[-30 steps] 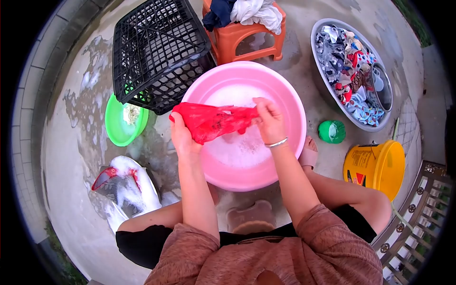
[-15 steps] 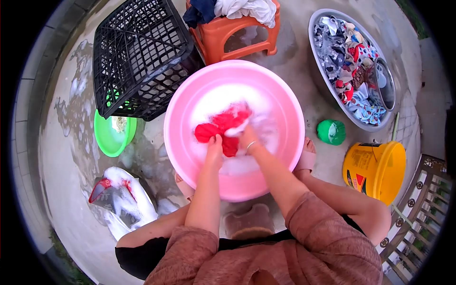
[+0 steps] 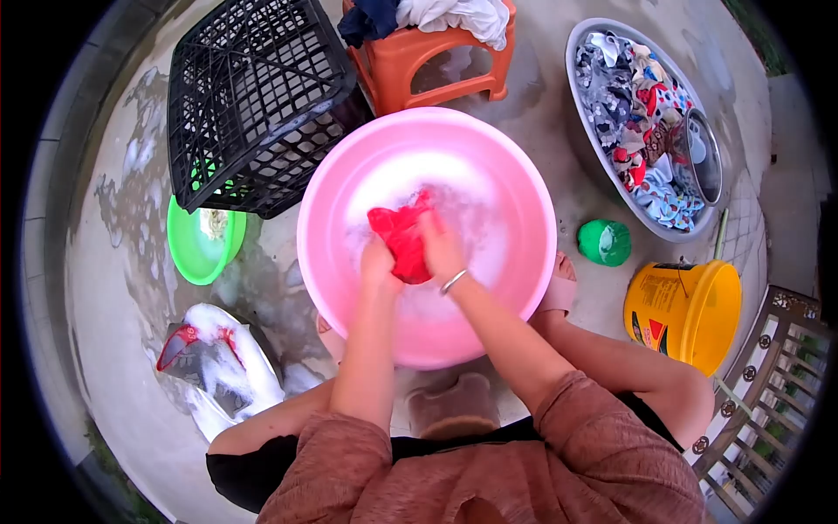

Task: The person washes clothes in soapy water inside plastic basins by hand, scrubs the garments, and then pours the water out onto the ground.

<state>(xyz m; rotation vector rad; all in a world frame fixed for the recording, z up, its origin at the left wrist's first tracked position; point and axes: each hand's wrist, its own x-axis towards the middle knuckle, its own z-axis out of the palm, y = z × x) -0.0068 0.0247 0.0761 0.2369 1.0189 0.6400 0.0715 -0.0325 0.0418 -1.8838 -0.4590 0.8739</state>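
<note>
A wet red cloth [image 3: 404,237], perhaps a garment, is bunched up over the sudsy water in the pink basin [image 3: 515,179]. My left hand [image 3: 379,263] closes on its left side, low down. On the right side, my right hand [image 3: 443,249] grips it too, with a silver bangle on the wrist. Both hands are close together, with the red cloth between them. White foam covers much of the water behind the cloth. Some fingertips are hidden by the cloth and the backs of the hands.
A black crate [image 3: 262,96] and an orange stool [image 3: 436,65] with clothes stand behind the basin. At right are a metal tub [image 3: 583,113] of clothes, a green object [image 3: 604,243] and a yellow bucket [image 3: 685,310]. Leftward are a green bowl [image 3: 188,253] and a foamy washboard-like piece [image 3: 231,367].
My hands have drawn together, and the spread red cloth is now gathered between them. My right hand has moved left from the white suds and now grips the cloth.
</note>
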